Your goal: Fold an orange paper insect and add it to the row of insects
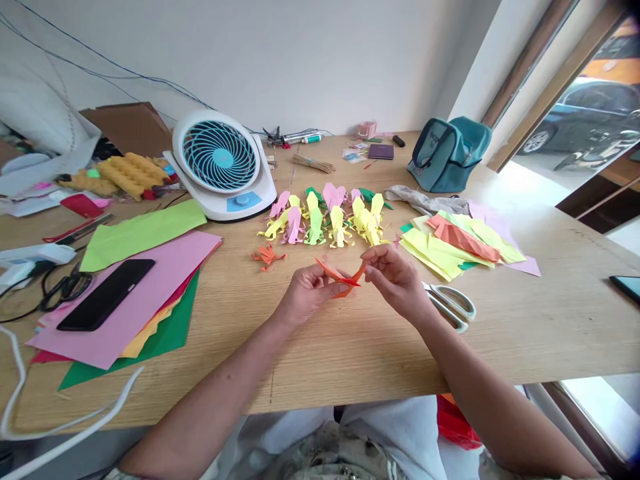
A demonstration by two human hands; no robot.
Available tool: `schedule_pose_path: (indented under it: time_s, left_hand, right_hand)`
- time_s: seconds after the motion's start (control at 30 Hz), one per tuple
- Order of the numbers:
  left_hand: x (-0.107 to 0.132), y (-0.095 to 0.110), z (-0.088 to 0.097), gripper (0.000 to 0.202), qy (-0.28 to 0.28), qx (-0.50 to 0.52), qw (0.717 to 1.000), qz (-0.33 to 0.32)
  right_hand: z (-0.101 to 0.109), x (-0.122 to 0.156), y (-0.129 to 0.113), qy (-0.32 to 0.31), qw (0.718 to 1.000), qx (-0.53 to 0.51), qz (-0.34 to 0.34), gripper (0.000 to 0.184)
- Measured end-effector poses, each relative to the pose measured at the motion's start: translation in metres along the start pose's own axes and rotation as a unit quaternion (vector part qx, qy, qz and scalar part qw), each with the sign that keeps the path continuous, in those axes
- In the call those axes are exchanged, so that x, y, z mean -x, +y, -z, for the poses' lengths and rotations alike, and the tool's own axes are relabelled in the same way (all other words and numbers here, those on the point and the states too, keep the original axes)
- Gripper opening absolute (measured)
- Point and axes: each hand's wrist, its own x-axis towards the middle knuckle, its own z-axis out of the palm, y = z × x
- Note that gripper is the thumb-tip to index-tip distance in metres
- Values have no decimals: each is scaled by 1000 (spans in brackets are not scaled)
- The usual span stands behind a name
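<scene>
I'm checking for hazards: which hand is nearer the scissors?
Right. The right hand is just left of the scissors, its wrist beside them; the left hand is farther left, holding folded orange paper.

Lettering was noted on the side of the teal bag (pixel 436 165), at the far right of the surface (pixel 545 327); it appeared to begin with "WO", the remainder being too blurred to confirm. Any print on the white-and-green tube (pixel 312 139), at the far middle, was too small to read.
</scene>
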Motion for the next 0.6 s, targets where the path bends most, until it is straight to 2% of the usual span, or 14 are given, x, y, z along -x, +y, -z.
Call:
schedule_pose_path:
  time_s: [0.07, 0.13, 0.2, 0.27, 0.33, 0.4, 0.47, 0.53, 0.6]
  left_hand:
    - [-1, -2, 3, 25, -1, -73, 997, -40]
    - [0, -2, 6, 16, 17, -168, 980, -109]
    - [1, 0, 9, 7, 31, -258, 945, -199]
    - [3, 2, 11, 9, 31, -327, 901, -285]
    - [6, 3, 11, 10, 41, -375, 861, -340]
    - [8, 2, 11, 9, 61, -399, 838, -366]
    - [10, -1, 10, 9, 74, -399, 833, -377]
    - [11, -3, 10, 10, 80, -392, 829, -391]
    - [10, -3, 11, 12, 91, -403, 813, -410]
  right_hand:
    - [-1, 2, -1, -26, 1000, -9, 2, 21]
    - [-4, 3, -2, -48, 999, -6, 2, 21]
    - [-6, 3, -3, -61, 998, -1, 2, 19]
    - [-8, 3, -4, -63, 998, 8, 1, 16]
    - [-8, 3, -5, -55, 998, 19, 2, 15]
    - [-7, 3, -5, -52, 998, 25, 6, 15]
    - [-7, 3, -3, -57, 998, 16, 0, 17]
    - [-8, 3, -1, -73, 997, -21, -22, 20]
    - [-11, 2, 2, -94, 991, -80, -50, 25]
